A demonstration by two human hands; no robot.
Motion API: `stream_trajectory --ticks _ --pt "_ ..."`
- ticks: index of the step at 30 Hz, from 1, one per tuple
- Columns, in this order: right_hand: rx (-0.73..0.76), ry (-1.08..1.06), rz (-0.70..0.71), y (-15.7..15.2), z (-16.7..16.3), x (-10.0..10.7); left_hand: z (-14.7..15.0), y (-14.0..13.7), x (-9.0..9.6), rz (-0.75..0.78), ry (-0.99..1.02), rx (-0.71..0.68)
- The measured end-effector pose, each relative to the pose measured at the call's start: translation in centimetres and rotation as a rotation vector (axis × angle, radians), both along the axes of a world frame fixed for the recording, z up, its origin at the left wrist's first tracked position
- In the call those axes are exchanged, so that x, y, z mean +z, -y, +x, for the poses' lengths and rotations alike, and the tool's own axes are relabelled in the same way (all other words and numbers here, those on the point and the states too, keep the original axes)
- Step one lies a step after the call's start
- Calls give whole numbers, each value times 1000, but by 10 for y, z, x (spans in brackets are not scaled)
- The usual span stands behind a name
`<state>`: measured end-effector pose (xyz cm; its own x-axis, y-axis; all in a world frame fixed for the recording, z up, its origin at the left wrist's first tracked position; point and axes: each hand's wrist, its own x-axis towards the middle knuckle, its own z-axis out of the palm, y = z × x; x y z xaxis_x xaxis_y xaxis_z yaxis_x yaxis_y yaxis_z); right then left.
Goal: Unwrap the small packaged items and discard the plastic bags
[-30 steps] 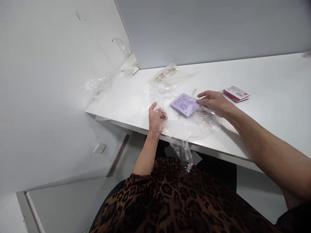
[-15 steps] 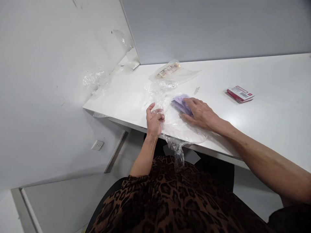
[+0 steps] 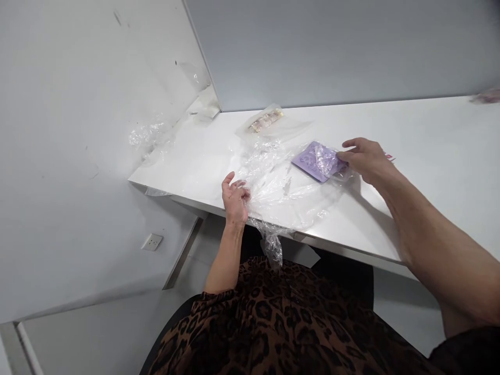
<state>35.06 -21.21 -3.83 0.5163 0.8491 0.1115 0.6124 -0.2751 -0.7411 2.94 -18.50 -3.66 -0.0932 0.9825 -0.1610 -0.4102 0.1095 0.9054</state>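
Observation:
A purple square packet lies at the middle of the white table, with clear plastic film crumpled over part of it and spread to its left. My right hand is at the packet's right corner, thumb and finger pinching the film there; whether they also grip the packet's corner I cannot tell. My left hand is at the table's front edge, fingers curled on the gathered film, index finger raised. A tail of film hangs over the edge between my arms.
Behind the film lies a clear bag with a pale gold-edged content. A red and white packet is mostly hidden behind my right hand. More crumpled film is against the left wall. Something blurred and reddish shows at the far right.
My right hand has moved right, from resting on the purple packet to pinching at its right corner. The packet has shifted right and lies flatter, with film now over it.

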Motion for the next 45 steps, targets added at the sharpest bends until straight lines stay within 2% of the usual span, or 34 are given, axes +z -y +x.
stream_trajectory --ticks 2,3,5,8,11,13,15,19,21,22,24,26,28,30,34,36,40,42,45 --pt "-72 205 -37 4 -6 8 -1 1 -1 11 -12 12" --pt "-61 273 -38 7 -12 12 -2 2 0 17 -17 14" --pt "95 395 -3 10 -29 17 -2 3 0 27 -24 9" --pt "381 566 -92 13 -54 15 -2 5 3 38 -24 4" --pt "439 581 -209 13 -63 13 -4 5 6 57 1 14" --pt "399 508 -226 13 -58 15 -8 4 8 90 15 15" --pt "330 386 -183 12 -46 18 -13 3 12 127 17 18" --pt "110 -86 43 4 -20 16 -25 1 20 164 -1 86" --pt "5 -323 84 -2 -9 10 -29 0 21 169 -18 112" --pt "-35 -368 69 -3 -5 7 -31 -1 20 166 -28 117" --pt "-77 -272 -5 -3 1 3 -34 -2 18 149 -40 123" --pt "-82 9 -32 2 2 3 -35 -2 14 131 -40 131" --pt "-43 282 22 7 -1 5 -36 -2 11 129 -34 136" --pt "78 443 71 10 -8 6 -38 -2 9 135 -28 130" --pt "341 497 -59 5 -20 -1 -44 -2 8 148 -4 120" --pt "330 491 -101 2 -20 -7 -48 -3 9 166 4 140" --pt "132 504 -107 3 -8 -11 -54 -4 12 201 11 237" --pt "83 529 -77 5 -5 -9 -54 -3 12 198 2 250" --pt "199 551 11 7 -13 -4 -52 0 11 189 -12 215"
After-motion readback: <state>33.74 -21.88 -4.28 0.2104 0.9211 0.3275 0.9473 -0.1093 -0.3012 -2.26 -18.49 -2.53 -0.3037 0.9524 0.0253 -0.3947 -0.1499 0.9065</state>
